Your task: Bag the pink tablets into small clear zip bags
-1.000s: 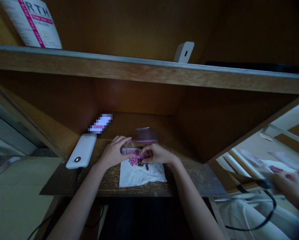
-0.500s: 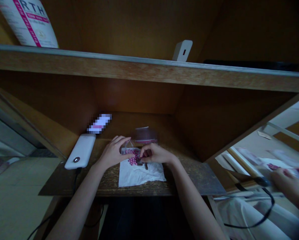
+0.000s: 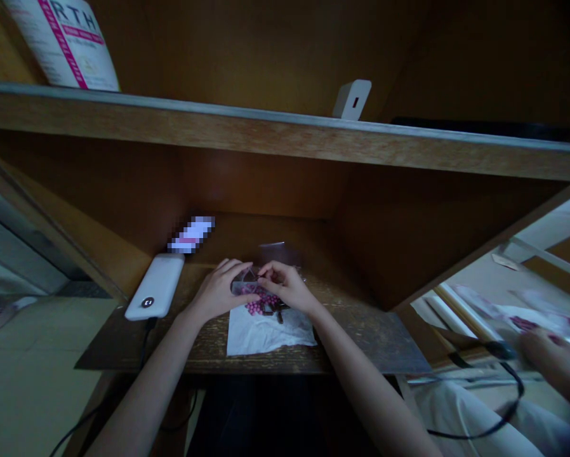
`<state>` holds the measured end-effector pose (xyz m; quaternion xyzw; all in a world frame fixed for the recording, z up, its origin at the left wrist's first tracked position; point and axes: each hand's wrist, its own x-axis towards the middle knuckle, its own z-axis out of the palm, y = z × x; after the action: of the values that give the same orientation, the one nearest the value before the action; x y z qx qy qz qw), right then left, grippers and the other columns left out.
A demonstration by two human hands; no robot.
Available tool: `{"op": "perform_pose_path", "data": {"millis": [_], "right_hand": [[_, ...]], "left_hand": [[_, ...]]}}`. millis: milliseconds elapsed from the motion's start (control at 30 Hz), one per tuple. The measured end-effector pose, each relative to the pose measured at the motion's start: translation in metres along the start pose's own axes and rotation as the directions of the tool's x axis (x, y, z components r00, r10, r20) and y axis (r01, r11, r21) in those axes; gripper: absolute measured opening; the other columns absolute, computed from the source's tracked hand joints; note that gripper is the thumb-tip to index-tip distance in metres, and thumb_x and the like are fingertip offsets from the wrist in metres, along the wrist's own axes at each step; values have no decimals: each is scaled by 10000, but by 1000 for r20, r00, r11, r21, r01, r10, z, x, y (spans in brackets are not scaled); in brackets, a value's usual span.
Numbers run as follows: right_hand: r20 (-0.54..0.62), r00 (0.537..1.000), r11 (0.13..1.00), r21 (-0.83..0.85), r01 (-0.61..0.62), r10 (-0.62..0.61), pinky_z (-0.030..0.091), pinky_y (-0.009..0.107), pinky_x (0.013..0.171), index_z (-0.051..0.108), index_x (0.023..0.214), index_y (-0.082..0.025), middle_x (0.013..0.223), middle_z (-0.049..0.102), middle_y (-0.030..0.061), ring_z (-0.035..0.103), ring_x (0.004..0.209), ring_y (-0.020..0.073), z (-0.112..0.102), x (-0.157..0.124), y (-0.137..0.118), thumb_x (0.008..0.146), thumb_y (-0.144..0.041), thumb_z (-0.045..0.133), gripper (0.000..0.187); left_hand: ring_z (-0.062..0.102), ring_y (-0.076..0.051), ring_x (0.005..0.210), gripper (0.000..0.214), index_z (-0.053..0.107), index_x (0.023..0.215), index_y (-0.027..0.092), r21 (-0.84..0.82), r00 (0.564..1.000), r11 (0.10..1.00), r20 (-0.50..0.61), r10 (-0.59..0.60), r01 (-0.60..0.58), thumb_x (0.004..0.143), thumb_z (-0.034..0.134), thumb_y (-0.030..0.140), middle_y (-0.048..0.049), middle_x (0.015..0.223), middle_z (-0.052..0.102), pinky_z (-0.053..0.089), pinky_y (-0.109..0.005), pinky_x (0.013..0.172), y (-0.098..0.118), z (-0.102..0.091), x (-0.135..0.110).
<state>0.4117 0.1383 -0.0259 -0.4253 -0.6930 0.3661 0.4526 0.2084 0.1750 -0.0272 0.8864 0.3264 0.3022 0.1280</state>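
Pink beads point(image 3: 261, 306) are heaped on white tissue point(image 3: 270, 335) at lower centre, on a dark, worn wooden shelf point(image 3: 371, 336); a white power bank point(image 3: 154, 287) is placed at left. A clear bag point(image 3: 244, 287) is pinched by the right hand point(image 3: 285, 285), fingertips closed on its top edge. Fingers of the left hand point(image 3: 216, 292) are curled beside it, grip unclear. Both hands are raised higher than earlier.
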Motion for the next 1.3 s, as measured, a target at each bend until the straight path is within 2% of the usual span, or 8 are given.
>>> {"op": "perform_pose_path", "data": {"millis": [133,433,567,667,800,900,1033,1300], "right_hand": [[22,999,992,-121,42,-40,447,255,657,651,1030,-184,824,656,30,577,704,132,7,-1,-4,858,-363,592,255],[67,994,924,-367,107,-88,433,268,702,693,806,-187,809,684,28,607,730,149,4,17,-14,837,-284,601,137],[27,995,921,-376,100,-97,429,264,685,689,776,-183,794,688,25,604,716,145,-22,36,-20,839,-272,583,152],[-41,989,945,-304,122,-141,447,271,716,689,825,-187,839,694,31,617,765,153,-45,44,-22,850,-299,574,163],[-142,981,961,-260,94,-134,468,297,741,695,874,-188,875,708,51,633,791,171,-56,44,-17,858,-328,572,187],[-203,969,958,-275,82,-141,474,316,779,696,908,-193,926,714,62,645,840,183,-52,40,-12,870,-314,554,190],[-149,976,933,-347,99,-159,468,320,797,676,967,-210,940,709,50,646,857,184,-48,39,-6,873,-277,546,174],[-217,960,916,-393,80,-177,431,332,833,521,1138,-236,845,682,12,639,830,182,-43,37,-2,851,-217,548,289]], "left_hand": [[549,-241,1033,557,554,1200,219,20,1000,1000,-22,13,-12,720,710,455,-63,1113,615,470,-397,900,-1,0,-1],[551,-266,1005,516,581,1175,203,120,975,981,-180,-130,153,681,715,273,-76,1069,635,473,-410,875,7,1,11],[599,-241,949,526,594,1158,213,-120,952,978,-234,-198,173,688,736,403,-67,1026,672,488,-399,842,8,-2,27],[645,-194,830,374,635,1094,191,-402,934,898,-219,-282,177,790,640,409,-65,926,703,512,-327,745,4,-3,46],[659,-182,803,263,693,922,178,-580,924,806,-234,-303,118,806,613,401,-65,908,721,513,-308,752,-4,5,71],[658,-186,762,284,704,848,172,-638,916,763,-240,-321,101,782,630,437,-61,842,726,515,-309,730,-8,14,80],[647,-184,734,309,705,812,170,-665,906,738,-236,-350,112,765,635,467,-54,796,723,509,-296,690,-11,20,76],[651,-172,722,214,668,743,178,-556,911,814,-227,-343,168,817,587,362,-36,757,713,489,-277,708,-10,21,65]]}}
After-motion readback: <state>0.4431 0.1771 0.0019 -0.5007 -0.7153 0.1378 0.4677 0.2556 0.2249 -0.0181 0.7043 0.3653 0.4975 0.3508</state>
